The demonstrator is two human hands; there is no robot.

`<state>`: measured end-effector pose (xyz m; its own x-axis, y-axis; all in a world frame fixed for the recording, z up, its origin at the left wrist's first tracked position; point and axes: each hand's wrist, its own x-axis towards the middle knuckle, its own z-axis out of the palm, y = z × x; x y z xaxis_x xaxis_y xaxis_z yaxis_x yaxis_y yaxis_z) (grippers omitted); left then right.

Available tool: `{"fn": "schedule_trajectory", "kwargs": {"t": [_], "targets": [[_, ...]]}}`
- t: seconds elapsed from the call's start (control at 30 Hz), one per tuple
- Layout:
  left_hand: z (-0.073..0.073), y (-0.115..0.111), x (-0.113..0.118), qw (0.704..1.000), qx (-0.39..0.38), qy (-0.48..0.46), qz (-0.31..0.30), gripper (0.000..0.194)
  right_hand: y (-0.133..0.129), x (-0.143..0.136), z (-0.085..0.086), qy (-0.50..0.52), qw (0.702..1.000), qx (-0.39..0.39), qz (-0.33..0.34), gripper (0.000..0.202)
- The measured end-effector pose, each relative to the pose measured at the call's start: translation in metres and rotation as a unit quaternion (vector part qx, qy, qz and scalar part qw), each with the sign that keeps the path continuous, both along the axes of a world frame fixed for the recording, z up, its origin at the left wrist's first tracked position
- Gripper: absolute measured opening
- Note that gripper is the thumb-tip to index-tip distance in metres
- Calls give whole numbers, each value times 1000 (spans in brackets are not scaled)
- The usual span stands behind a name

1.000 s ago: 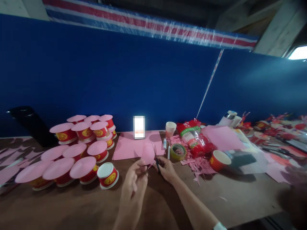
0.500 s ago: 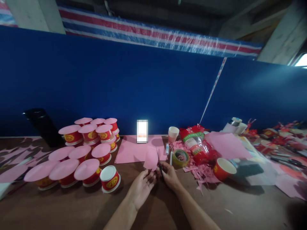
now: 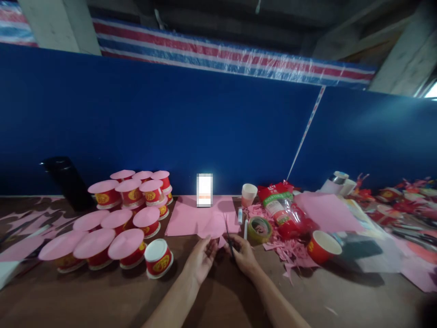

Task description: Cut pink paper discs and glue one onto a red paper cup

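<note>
My left hand (image 3: 201,258) is closed on a small piece of pink paper (image 3: 215,225), which stands out in front of the fingertips. In my right hand (image 3: 246,256) is a pair of dark scissors (image 3: 230,241), blades pointing away from me along the paper's right side. A little pointed pink bit (image 3: 222,241) shows between the two hands; whether it is still joined to the piece I cannot tell. Behind them lies a stack of pink paper sheets (image 3: 184,218), close in colour to the held piece, so its outline is faint.
Red paper cups with pink paper discs (image 3: 126,243) stand in rows at left, beside a white-topped upturned cup (image 3: 159,257). Right of my hands are a tape roll (image 3: 259,229), pink shreds (image 3: 290,253), a red packet (image 3: 282,209) and an open red cup (image 3: 323,247).
The pink paper has turned and dropped lower toward the stack. A pointed bit now shows between my hands. My right hand still holds the scissors, and the view has shifted slightly.
</note>
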<state>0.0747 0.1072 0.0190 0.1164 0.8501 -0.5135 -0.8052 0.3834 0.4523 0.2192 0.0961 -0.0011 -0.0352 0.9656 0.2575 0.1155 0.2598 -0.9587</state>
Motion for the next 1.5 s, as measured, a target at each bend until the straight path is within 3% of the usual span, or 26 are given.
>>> {"fn": "schedule_trajectory", "kwargs": {"t": [0.33,0.6,0.9,1.23,1.5], "targets": [[-9,2,2,993,98,69,-7,11,2,2,-8,-23,1000,6,10,34],[-13,2,0,987,109,105,-45,9,-2,0,-4,-83,996,15,2,31],[-17,8,0,984,107,139,4,15,-4,-2,6,-98,995,8,22,30],[-27,10,1,978,137,157,-14,30,-2,-2,9,-107,994,5,22,32],[-21,4,0,968,155,196,-10,31,1,0,0,-117,993,5,16,33]]}}
